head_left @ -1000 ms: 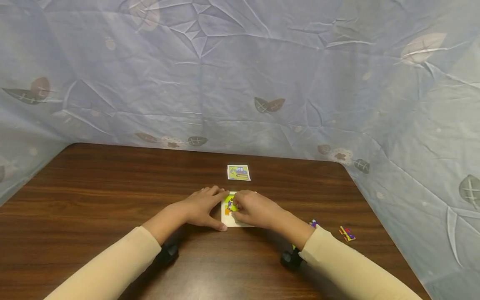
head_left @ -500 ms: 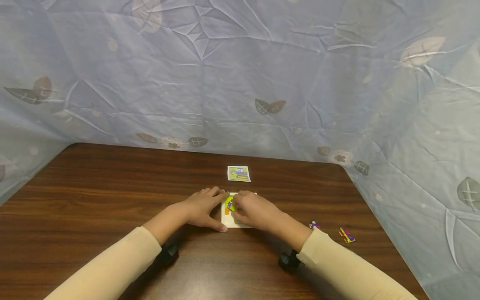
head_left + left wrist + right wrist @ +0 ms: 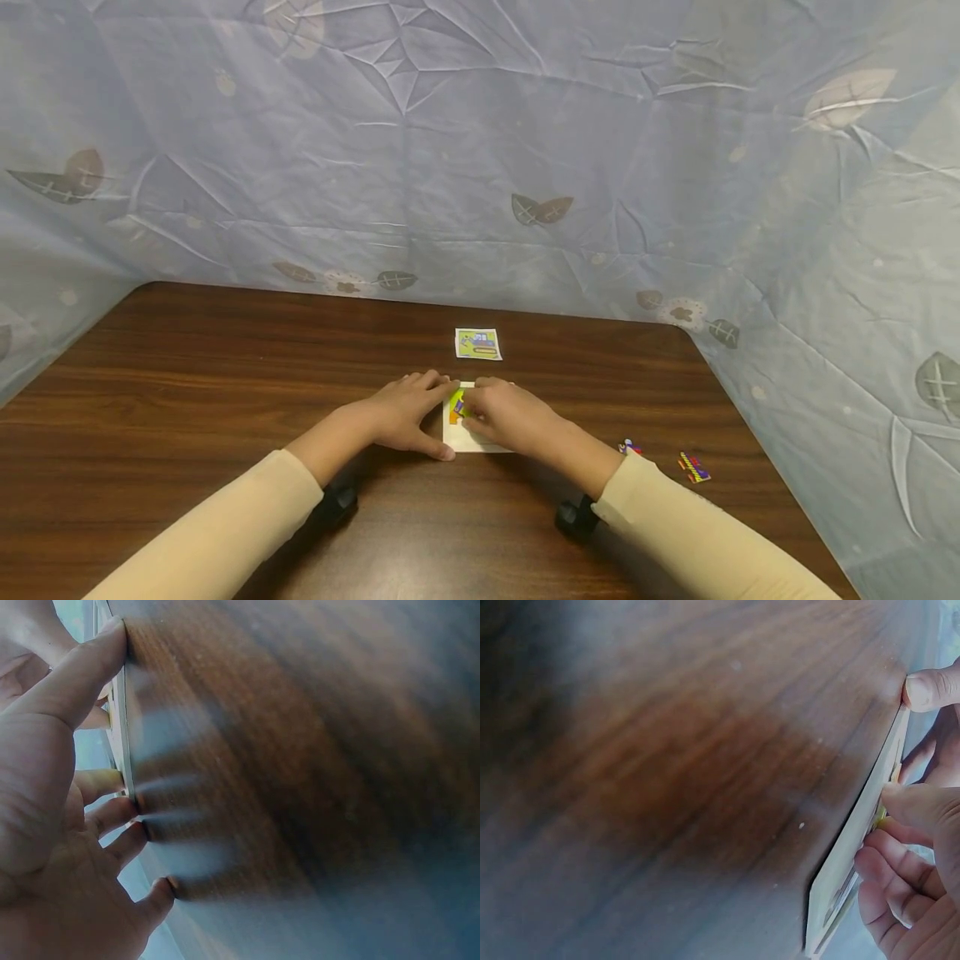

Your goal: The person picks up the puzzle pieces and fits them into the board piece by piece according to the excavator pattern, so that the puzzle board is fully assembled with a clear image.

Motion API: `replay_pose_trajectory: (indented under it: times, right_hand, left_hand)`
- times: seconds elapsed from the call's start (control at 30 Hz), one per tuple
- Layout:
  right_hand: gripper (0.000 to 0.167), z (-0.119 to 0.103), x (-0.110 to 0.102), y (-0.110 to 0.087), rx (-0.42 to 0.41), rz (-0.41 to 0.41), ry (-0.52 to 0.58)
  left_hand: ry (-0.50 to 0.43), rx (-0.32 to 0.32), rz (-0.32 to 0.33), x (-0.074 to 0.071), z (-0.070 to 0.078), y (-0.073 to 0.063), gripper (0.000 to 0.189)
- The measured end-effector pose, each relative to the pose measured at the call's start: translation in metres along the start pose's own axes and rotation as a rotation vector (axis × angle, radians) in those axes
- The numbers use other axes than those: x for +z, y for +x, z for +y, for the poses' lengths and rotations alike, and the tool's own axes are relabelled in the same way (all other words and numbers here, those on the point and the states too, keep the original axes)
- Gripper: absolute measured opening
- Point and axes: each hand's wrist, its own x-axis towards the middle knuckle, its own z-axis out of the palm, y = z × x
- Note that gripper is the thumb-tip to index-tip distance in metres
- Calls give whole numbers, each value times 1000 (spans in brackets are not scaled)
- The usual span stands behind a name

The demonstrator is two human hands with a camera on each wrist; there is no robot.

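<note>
A small cream puzzle board (image 3: 474, 442) lies flat between both hands, with colourful jigsaw pieces (image 3: 456, 410) in its upper left part. My left hand (image 3: 407, 414) is spread along the board's left side, thumb at the lower corner and forefinger at the upper one; its fingertips touch the table in the left wrist view. Over the board's right part, my right hand (image 3: 512, 414) has its fingers curled towards the thumb. It pinches a puzzle piece, of which a yellow-green edge (image 3: 882, 823) shows in the right wrist view. The fingers hide the rest of that piece.
A white-bordered picture card (image 3: 477, 344) with a digger lies behind the board. Two loose puzzle pieces, a striped one (image 3: 694, 467) and a purple and red one (image 3: 628, 447), lie right of it, the latter partly behind the right sleeve. Patterned cloth (image 3: 465, 150) surrounds the brown table (image 3: 225, 375).
The right fingers have shifted slightly over the board, still around the piece. The left hand keeps its place at the board's left edge.
</note>
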Motion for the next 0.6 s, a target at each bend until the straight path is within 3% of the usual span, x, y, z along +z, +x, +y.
replay_pose_trajectory:
  times: [0.37,0.6]
  right_hand:
    - [11,0,-1,2,-3,11,34]
    - [21,2,1,1,12,12,64]
  left_hand:
    - [-10,-6,-14,0,0,-1,103]
    - [3,-3,-17,0,1,-1,104]
